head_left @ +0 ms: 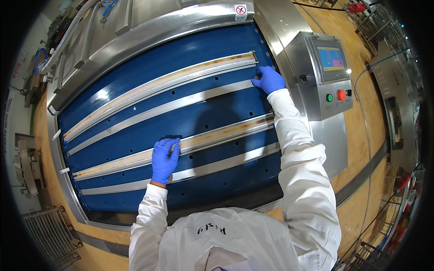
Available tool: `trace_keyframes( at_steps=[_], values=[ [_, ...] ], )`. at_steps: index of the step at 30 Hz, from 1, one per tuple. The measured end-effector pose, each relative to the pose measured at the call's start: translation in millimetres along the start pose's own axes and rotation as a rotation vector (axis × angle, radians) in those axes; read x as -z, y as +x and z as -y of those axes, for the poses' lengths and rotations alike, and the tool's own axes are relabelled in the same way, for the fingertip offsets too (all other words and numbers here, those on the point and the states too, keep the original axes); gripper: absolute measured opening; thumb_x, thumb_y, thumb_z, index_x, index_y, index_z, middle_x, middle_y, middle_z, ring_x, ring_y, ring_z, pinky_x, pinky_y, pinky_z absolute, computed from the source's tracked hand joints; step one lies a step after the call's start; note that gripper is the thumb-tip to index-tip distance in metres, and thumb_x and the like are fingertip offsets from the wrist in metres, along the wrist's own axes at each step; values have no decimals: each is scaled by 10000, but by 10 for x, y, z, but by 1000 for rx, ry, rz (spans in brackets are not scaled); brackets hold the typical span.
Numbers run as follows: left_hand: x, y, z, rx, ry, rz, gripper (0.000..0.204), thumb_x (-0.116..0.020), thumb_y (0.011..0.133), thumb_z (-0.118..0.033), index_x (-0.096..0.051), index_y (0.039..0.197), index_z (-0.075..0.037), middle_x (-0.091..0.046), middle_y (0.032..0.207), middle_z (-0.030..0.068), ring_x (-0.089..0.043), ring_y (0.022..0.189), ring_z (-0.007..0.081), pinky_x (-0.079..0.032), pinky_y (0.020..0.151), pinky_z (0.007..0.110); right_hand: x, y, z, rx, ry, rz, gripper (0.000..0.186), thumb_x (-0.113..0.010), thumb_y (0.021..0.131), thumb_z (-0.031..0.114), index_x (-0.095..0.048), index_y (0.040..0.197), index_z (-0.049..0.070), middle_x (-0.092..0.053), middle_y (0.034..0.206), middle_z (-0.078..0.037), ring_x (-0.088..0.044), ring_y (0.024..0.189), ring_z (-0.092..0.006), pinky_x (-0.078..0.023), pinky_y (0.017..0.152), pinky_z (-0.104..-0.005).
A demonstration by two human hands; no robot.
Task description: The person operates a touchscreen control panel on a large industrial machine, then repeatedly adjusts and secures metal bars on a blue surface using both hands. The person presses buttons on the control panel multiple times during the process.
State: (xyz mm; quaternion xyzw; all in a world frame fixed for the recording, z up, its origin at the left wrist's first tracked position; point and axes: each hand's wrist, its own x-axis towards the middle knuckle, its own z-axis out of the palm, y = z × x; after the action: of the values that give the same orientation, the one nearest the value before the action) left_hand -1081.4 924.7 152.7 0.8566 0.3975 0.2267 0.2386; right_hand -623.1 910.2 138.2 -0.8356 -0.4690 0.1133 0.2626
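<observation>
My gloved left hand (pixel 166 160) rests on the lower metal rail (pixel 217 135), its fingers curled over the discoloured strip along it. My gloved right hand (pixel 266 81) grips near the right end of a flat metal bar (pixel 181 104). These lie across a blue perforated belt (pixel 153 58), along with an upper rail (pixel 190 72) with brown-stained surface and another flat bar (pixel 203 168) below my left hand. What is under my fingertips is partly hidden.
A steel control box (pixel 321 63) with screen and buttons stands just right of my right hand. A steel housing (pixel 149 18) borders the belt's top. A wire rack (pixel 47 232) stands at lower left, steel equipment (pixel 398 126) at right, over a yellow floor (pixel 361 189).
</observation>
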Motion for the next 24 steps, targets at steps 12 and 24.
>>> trace_keyframes(
  at_steps=[12, 24],
  values=[
    [-189, 564, 58, 43, 245, -251, 476, -689, 851, -171, -590, 1316, -149, -567, 1272, 141, -500, 1191, 345, -401, 1007, 444, 91, 32, -238, 158, 140, 85, 241, -761, 820, 224, -685, 998, 81, -695, 871, -102, -669, 814, -261, -518, 775, -360],
    [-322, 565, 139, 76, 309, -286, 495, -652, 847, -224, -571, 1331, -161, -526, 1364, 125, -442, 1260, 370, -349, 1051, 489, 84, -76, 119, -106, -370, 70, 475, -488, 943, 496, -715, 997, 82, -704, 1006, -160, -657, 966, -367, -513, 842, -457]
  ],
)
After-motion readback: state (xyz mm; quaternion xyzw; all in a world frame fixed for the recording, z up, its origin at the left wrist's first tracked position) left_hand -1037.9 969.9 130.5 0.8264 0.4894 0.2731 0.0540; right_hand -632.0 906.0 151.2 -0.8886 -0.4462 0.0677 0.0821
